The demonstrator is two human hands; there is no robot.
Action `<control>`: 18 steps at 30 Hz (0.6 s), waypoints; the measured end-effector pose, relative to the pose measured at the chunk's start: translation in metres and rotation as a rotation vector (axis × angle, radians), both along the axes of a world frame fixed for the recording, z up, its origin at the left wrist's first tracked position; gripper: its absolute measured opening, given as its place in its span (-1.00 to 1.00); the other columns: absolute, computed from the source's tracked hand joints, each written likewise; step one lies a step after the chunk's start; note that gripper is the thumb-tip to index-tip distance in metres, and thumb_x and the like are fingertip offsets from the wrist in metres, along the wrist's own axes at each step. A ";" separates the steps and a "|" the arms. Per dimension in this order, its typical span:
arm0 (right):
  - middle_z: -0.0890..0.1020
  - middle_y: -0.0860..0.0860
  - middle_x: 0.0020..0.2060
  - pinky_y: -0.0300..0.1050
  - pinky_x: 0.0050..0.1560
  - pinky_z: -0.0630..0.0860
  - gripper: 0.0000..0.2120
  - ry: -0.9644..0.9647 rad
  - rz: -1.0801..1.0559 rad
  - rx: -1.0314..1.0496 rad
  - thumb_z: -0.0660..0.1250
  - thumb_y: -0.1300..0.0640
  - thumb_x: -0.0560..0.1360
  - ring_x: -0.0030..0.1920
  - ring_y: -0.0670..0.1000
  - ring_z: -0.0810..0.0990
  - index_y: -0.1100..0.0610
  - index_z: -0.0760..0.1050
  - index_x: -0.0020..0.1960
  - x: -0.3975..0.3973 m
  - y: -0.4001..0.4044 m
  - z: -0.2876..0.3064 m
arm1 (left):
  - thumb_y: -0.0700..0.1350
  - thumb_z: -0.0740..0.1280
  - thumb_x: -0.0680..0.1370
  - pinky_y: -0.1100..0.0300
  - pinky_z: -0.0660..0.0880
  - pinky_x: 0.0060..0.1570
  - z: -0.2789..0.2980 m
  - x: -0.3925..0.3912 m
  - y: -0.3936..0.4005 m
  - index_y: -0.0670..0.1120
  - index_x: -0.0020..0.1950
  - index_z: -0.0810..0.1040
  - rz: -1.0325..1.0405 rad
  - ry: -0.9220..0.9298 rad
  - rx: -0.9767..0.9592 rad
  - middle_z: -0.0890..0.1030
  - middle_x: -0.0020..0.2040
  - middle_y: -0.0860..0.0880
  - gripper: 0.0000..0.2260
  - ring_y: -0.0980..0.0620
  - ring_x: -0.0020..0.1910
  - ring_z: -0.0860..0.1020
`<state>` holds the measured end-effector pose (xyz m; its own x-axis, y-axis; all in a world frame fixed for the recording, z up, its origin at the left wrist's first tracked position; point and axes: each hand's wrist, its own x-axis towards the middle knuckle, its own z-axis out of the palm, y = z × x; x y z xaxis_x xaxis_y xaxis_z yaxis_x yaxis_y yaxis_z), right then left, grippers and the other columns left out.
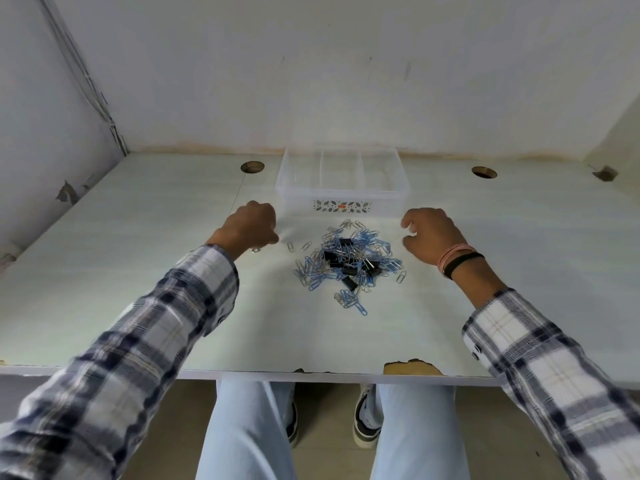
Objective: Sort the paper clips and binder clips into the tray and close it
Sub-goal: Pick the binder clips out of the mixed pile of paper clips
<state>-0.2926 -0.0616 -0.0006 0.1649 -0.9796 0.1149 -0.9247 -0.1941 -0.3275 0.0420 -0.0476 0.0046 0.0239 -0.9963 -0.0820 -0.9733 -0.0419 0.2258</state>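
A clear plastic tray (341, 197) with dividers stands open at the back middle of the table; its compartments look empty. In front of it lies a mixed pile of blue and silver paper clips (377, 245) with several black binder clips (348, 270) among them. My left hand (252, 225) hovers left of the pile, fingers curled into a loose fist, and I cannot make out anything in it. A silver clip (255, 250) lies just under its wrist. My right hand (431, 233) hovers right of the pile, fingers bent and apart, holding nothing.
The pale table (138, 271) has two round cable holes (252, 167) (484, 172) at the back and a chipped front edge (410, 367). Walls close in at the back and left. No lid is visible. My knees and shoes show below the table.
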 end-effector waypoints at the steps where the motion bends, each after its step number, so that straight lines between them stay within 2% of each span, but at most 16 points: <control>1: 0.66 0.10 -0.01 -0.13 -0.03 0.53 -0.82 -0.081 0.027 0.040 0.44 0.22 0.44 0.04 0.13 0.62 0.17 0.62 0.04 0.009 0.006 0.004 | -0.12 0.46 0.53 -0.03 0.59 0.10 0.001 -0.008 0.003 -0.19 0.15 0.64 -0.033 -0.012 -0.054 0.66 0.09 -0.18 -0.77 -0.15 0.02 0.64; 3: 0.68 0.02 -0.16 -0.22 -0.14 0.51 -0.90 -0.141 0.105 0.169 0.51 0.18 0.40 -0.09 0.05 0.66 0.18 0.67 -0.10 0.027 0.019 0.012 | -0.12 0.46 0.55 0.01 0.57 0.18 0.002 -0.027 0.010 -0.15 0.14 0.66 -0.140 0.084 -0.102 0.68 0.13 -0.13 -0.81 -0.08 0.09 0.64; 6: 0.65 0.00 -0.32 -0.13 -0.20 0.60 -0.73 -0.052 0.164 0.314 0.58 -0.01 0.36 -0.30 0.02 0.66 0.19 0.66 -0.15 0.044 0.036 0.016 | -0.07 0.49 0.53 0.23 0.57 -0.03 0.002 -0.061 0.023 -0.14 0.00 0.72 -0.255 0.301 0.011 0.74 -0.02 -0.06 -0.85 0.00 -0.04 0.69; 8: 0.60 -0.01 -0.38 -0.20 -0.30 0.53 -0.64 -0.020 0.146 0.319 0.60 -0.06 0.32 -0.46 -0.04 0.58 0.21 0.63 -0.13 0.047 0.040 0.012 | -0.03 0.49 0.50 0.06 0.60 -0.08 -0.003 -0.076 0.026 -0.18 -0.06 0.72 -0.272 0.287 0.041 0.73 -0.08 -0.13 -0.79 -0.10 -0.06 0.68; 10: 0.56 -0.04 -0.39 -0.27 -0.37 0.42 -0.64 -0.024 0.139 0.296 0.61 -0.01 0.32 -0.45 -0.09 0.51 0.23 0.62 -0.08 0.049 0.042 0.008 | -0.03 0.47 0.49 -0.05 0.59 -0.04 -0.010 -0.083 0.027 -0.23 -0.04 0.70 -0.271 0.245 0.036 0.71 -0.07 -0.21 -0.75 -0.20 -0.04 0.65; 12: 0.54 -0.06 -0.35 -0.30 -0.37 0.37 -0.67 -0.046 0.141 0.273 0.62 0.04 0.31 -0.37 -0.09 0.51 0.21 0.62 -0.07 0.048 0.042 0.007 | -0.06 0.46 0.49 -0.03 0.59 -0.08 -0.013 -0.084 0.026 -0.22 -0.05 0.71 -0.262 0.272 0.032 0.70 -0.11 -0.20 -0.78 -0.20 -0.07 0.65; 15: 0.62 -0.03 -0.31 -0.25 -0.28 0.51 -0.70 -0.139 0.111 0.297 0.61 0.04 0.30 -0.30 0.04 0.65 0.16 0.63 -0.09 0.040 0.041 0.005 | -0.10 0.48 0.49 0.06 0.58 -0.19 -0.013 -0.081 0.026 -0.18 -0.09 0.73 -0.255 0.323 0.014 0.71 -0.17 -0.13 -0.85 -0.12 -0.16 0.65; 18: 0.68 0.07 -0.28 -0.04 -0.18 0.67 -0.78 -0.348 0.093 0.397 0.54 0.08 0.39 -0.32 0.08 0.69 0.20 0.63 -0.08 0.030 0.044 0.010 | -0.16 0.46 0.50 0.28 0.49 -0.31 -0.013 -0.075 0.026 -0.20 -0.13 0.72 -0.228 0.360 -0.029 0.71 -0.21 -0.10 -0.89 0.03 -0.27 0.59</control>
